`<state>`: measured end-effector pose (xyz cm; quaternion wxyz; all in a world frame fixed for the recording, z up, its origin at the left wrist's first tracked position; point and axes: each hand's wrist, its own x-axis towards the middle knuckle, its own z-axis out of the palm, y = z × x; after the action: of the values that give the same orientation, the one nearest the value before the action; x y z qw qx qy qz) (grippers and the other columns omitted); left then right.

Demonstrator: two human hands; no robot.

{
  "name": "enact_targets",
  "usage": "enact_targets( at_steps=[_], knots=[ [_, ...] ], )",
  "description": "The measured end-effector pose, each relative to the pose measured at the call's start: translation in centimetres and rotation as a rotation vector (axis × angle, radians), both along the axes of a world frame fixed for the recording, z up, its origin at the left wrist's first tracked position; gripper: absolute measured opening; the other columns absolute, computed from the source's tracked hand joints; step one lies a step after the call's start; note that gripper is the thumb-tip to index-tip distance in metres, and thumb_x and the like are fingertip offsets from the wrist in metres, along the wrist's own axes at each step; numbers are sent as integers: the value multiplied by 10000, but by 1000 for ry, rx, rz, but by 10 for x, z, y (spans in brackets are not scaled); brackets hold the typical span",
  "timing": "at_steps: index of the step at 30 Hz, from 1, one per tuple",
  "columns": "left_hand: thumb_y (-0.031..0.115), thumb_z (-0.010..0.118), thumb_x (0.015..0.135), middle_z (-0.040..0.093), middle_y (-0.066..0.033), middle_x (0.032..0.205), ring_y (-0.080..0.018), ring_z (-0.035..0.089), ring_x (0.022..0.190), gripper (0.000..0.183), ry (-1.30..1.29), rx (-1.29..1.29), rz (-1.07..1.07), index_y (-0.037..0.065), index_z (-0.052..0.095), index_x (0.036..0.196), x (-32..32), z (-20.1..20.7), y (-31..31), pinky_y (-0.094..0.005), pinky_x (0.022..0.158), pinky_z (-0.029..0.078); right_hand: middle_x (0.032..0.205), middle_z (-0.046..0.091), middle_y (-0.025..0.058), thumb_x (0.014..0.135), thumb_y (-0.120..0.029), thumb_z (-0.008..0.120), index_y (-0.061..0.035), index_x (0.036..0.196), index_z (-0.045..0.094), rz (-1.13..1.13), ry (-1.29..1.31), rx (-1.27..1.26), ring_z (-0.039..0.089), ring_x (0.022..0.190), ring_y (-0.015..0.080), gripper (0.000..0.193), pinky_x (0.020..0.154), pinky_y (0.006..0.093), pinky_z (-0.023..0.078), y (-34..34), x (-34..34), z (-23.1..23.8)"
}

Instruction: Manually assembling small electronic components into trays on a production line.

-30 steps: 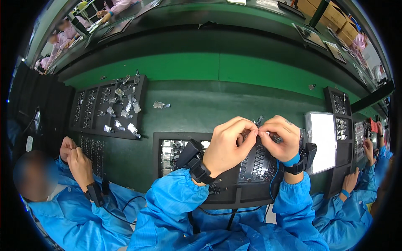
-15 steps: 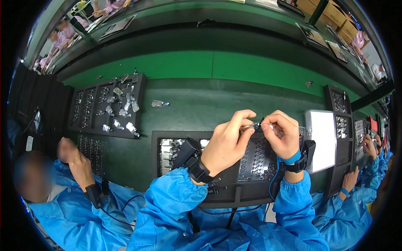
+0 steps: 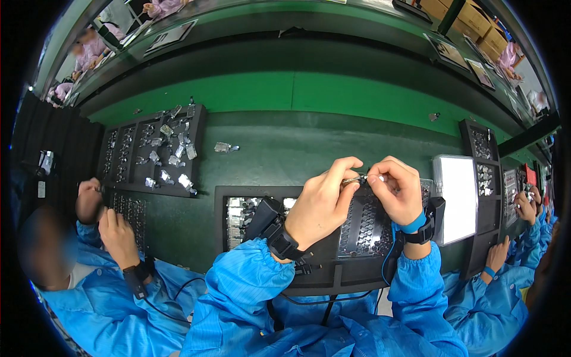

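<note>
Left hand [image 3: 315, 205]: pinches small metal part [image 3: 363, 178] between thumb and index finger.
Right hand [image 3: 399, 193]: has fingertips drawn to dark end of this part, closer than half a second ago; cannot tell if clamped on it.
Metal part: stays in air between both hands, above far side of black foam tray [image 3: 363, 281].
Work at dark end: seems to continue, without release.
Loose silver part [image 3: 223, 147]: lies on green table [image 3: 279, 160], well apart.

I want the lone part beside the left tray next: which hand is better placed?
Likely the left hand: it is nearer the lone part; the right hand is farther. Both meet at a small piece.
</note>
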<state>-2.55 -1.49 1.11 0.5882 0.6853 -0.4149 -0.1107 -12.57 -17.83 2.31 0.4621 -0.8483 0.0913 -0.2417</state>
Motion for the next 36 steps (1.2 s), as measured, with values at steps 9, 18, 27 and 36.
enact_targets(
  at_steps=[9, 18, 27, 36],
  knots=[
    [27, 678, 945, 756, -147, 973, -212, 710, 708, 334, -7, 13, -9, 32, 585, 1267, 1, 1, 1, -326, 651, 541, 774, 610, 45, 880, -13, 707, 24, 877, 674, 19, 49, 10, 465, 580, 88, 50, 519, 256, 347, 0, -1, 3],
    [-5, 660, 938, 745, -159, 941, -272, 721, 764, 330, 129, 7, -68, 2, 566, 1254, 2, 6, 2, -363, 675, 552, 776, 602, 45, 882, -18, 708, 18, 893, 680, 57, 58, -15, 472, 586, 99, 47, 523, 267, 354, -3, -2, 7],
    [-4, 643, 937, 729, -192, 960, -382, 724, 875, 344, -31, 53, -36, 12, 553, 1269, 0, 0, 1, -427, 748, 566, 749, 564, 58, 871, -27, 708, 1, 899, 680, 81, 104, -60, 432, 535, 132, 49, 508, 297, 341, -6, -2, 6],
    [-11, 621, 931, 715, -205, 956, -406, 710, 895, 358, -149, 113, -86, 21, 531, 1276, 3, -1, 3, -469, 751, 575, 744, 570, 95, 882, -38, 696, 5, 901, 667, 168, 169, -82, 476, 535, 193, 55, 516, 334, 369, -10, -4, 8]
  ],
)
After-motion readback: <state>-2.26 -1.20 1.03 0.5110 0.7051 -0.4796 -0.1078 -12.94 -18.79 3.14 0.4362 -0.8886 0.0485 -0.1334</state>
